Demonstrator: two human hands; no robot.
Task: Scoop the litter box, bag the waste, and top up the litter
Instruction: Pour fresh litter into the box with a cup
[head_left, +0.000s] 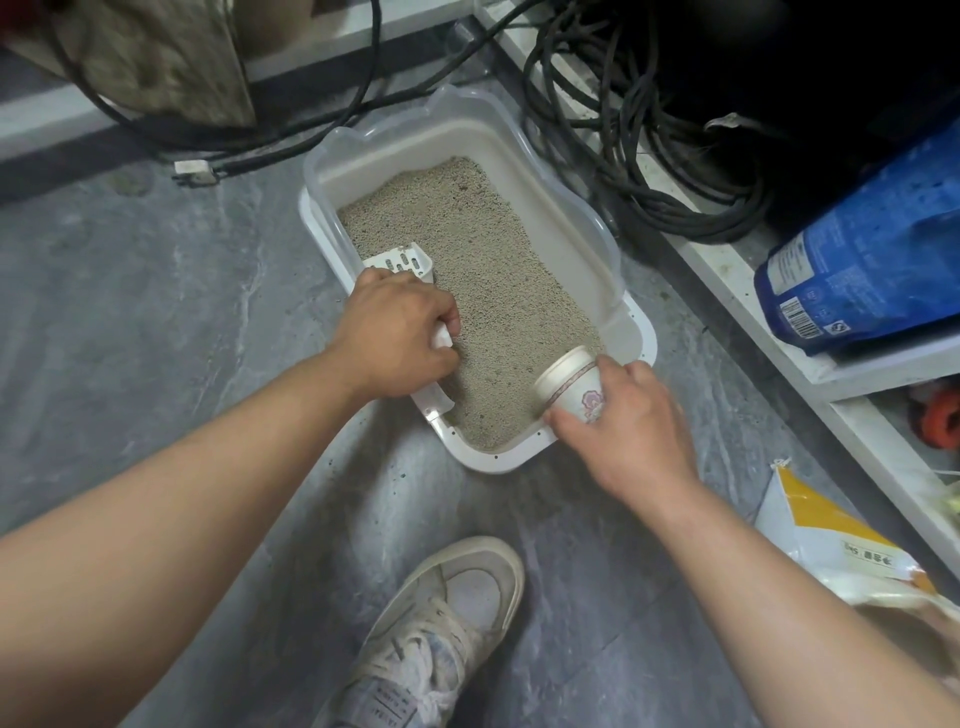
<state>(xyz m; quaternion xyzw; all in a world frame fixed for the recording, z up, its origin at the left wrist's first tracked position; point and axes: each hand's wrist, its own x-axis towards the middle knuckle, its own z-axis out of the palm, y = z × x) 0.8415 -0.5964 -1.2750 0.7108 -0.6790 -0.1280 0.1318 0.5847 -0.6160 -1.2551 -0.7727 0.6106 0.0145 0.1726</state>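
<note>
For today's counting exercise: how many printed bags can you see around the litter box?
2. A blue printed bag lies on the white shelf ledge at right; a white-and-yellow printed bag sits on the grey floor below. Others may be hidden out of view.

Bare forearms, no sleeves; one worn off-white laced sneaker (441, 618).

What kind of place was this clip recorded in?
Probably a utility or storage corner of a home: a litter box on a grey stone-look floor, coiled black cables, and a low white shelf holding a blue bag.
</note>
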